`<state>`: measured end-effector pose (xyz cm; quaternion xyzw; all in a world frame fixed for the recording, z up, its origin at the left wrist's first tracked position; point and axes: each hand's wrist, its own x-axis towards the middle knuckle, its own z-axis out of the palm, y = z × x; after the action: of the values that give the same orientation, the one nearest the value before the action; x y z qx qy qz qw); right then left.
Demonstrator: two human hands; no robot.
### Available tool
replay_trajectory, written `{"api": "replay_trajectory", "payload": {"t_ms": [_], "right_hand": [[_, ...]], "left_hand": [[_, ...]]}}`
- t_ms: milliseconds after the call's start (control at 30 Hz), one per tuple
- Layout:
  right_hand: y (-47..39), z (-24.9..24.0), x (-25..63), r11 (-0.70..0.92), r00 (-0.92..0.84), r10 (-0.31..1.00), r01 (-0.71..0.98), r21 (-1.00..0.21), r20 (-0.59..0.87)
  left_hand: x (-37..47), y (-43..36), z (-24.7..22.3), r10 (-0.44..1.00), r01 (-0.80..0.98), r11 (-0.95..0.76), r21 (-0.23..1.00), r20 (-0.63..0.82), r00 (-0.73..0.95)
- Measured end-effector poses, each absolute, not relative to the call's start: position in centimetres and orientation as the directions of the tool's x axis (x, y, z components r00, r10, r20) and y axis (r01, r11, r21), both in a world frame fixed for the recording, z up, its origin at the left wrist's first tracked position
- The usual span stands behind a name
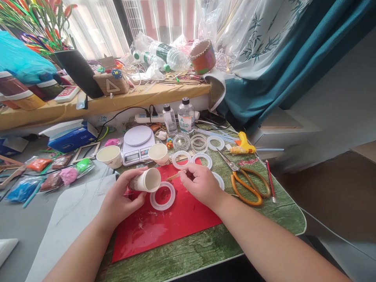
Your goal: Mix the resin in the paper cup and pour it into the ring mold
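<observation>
My left hand (129, 196) is wrapped round a small paper cup (149, 181), tilted with its mouth toward the right. A thin wooden stick (174, 176) is pinched in my right hand (201, 182), its tip pointing left, a little apart from the cup. Just below the cup's mouth a white ring-shaped mould (162, 206) lies on a red sheet (147, 239); small reddish bits show inside the ring. Further ring moulds (203, 157) lie behind and beside my right hand, one partly hidden by it.
Behind the cup stand a kitchen scale (138, 141), two more paper cups (110, 156) and two clear bottles (186, 117). Large scissors (249, 184), a pencil (270, 182) and a yellow glue gun (243, 145) lie on the right. Bagged coloured clay (69, 176) lies left.
</observation>
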<state>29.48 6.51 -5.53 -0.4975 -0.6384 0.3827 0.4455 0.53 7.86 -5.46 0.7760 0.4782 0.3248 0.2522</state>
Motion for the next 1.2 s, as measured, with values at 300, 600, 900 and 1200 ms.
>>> {"api": "replay_trajectory", "payload": {"t_ms": [300,600,900,1200], "right_hand": [[6.57,-5.18,29.55,0.208,-0.116,0.977,0.317,-0.925,0.18],[6.57,-5.34,29.55,0.219,-0.126,0.974,0.293,-0.931,0.189],[6.57,-5.15,29.56,0.23,-0.118,0.972,0.297,-0.927,0.204],[6.65,-5.4,29.53,0.246,-0.126,0.968,0.272,-0.93,0.219]], "left_hand": [[0.85,7.72,-5.17,0.904,0.586,-0.422,0.691,0.279,0.322],[0.37,8.09,-5.47,0.891,0.587,-0.449,0.674,0.29,0.349],[0.66,8.15,-5.54,0.885,0.566,-0.46,0.684,0.303,0.353],[1.12,8.2,-5.26,0.882,0.551,-0.464,0.693,0.303,0.361]]}}
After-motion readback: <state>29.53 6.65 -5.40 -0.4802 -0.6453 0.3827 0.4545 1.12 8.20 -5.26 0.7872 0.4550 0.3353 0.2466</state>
